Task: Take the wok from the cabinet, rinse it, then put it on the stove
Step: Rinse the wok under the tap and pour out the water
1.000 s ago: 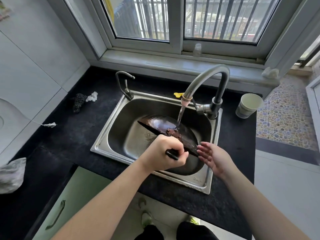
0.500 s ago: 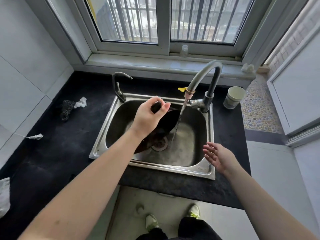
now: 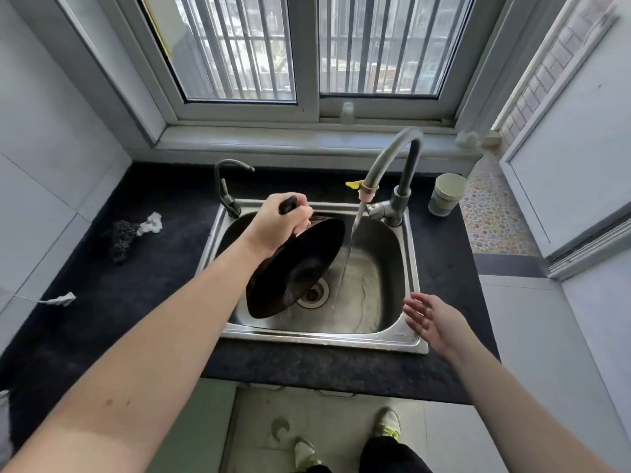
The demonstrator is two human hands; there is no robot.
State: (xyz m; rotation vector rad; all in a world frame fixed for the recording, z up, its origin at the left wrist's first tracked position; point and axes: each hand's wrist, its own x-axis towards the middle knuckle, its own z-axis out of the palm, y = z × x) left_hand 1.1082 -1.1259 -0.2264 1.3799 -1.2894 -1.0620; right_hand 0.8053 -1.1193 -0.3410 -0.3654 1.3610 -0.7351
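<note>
A dark wok (image 3: 297,268) hangs tilted steeply over the steel sink (image 3: 409,343), its dark underside facing me and its lower rim near the drain. My left hand (image 3: 273,227) grips the wok's black handle at the top. Water runs from the tall grey tap (image 3: 389,158) in a thin stream just right of the wok. My right hand (image 3: 432,322) hovers with fingers spread over the sink's front right corner and holds nothing. The stove is out of view.
A small second tap (image 3: 227,186) stands at the sink's back left. A paper cup (image 3: 447,194) sits on the black counter to the right. A dark scrubber and white scrap (image 3: 131,232) lie on the left. Window and sill run behind.
My left hand has lifted the wok's handle up and back, tipping the wok from flat under the stream to nearly upright. My right hand has drawn away from the wok's rim.
</note>
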